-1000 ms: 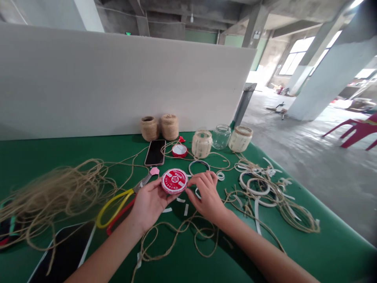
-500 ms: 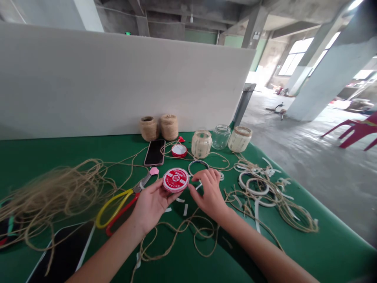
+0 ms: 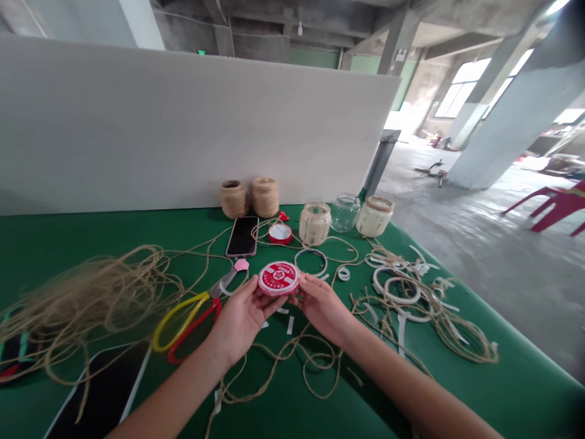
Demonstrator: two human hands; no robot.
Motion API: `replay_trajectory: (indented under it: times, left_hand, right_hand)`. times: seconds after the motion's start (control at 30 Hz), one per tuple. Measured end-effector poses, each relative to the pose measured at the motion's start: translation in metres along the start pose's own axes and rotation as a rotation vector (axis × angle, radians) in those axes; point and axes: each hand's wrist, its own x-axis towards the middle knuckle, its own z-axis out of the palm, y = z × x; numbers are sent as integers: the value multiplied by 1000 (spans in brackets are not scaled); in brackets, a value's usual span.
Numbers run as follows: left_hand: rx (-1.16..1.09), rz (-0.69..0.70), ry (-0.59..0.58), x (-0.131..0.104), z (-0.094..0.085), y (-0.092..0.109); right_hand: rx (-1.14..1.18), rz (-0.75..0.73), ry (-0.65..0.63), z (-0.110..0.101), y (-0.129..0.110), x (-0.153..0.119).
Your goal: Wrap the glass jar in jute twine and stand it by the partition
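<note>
A round red and white tape roll (image 3: 278, 278) is held level above the green table, its printed face up. My left hand (image 3: 242, 317) grips it from the left and below. On its right edge the fingers of my right hand (image 3: 321, 306) are closed, with some fingertips hidden underneath. Scissors (image 3: 208, 303) with one yellow and one red handle lie left of my left hand. Behind the roll are a loose ring (image 3: 311, 261) and an open red-rimmed container (image 3: 280, 233). Loose twine (image 3: 274, 366) curls on the table below my hands.
Two twine-wrapped jars (image 3: 265, 197) stand by the white panel (image 3: 192, 128). Further right are a clear glass jar (image 3: 346, 213) and two pale covered jars (image 3: 315, 224). A phone (image 3: 242, 236), a tablet (image 3: 103, 390), a twine heap (image 3: 105, 299) and tape rings (image 3: 402, 291) lie around.
My right hand has turned and lowered from above the roll's right side to take hold of its right edge. The roll has shifted slightly right and up.
</note>
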Motion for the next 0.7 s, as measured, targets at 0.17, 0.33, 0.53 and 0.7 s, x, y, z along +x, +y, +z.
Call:
replay_trajectory:
  times: [0.17,0.33,0.53,0.7]
  left_hand:
    - [-18,10,-74,-3,2,0]
    - [40,21,-154,-6,3,-1]
    - [146,73,-151,-9,7,-8]
    - [216,99,-149,-11,5,-11]
  right_hand:
    - [189,108,25,-5,0,1]
    - [191,77,141,-2,-2,2]
    - [153,28,146,2,0,0]
    - [180,15,182,3,6,-2]
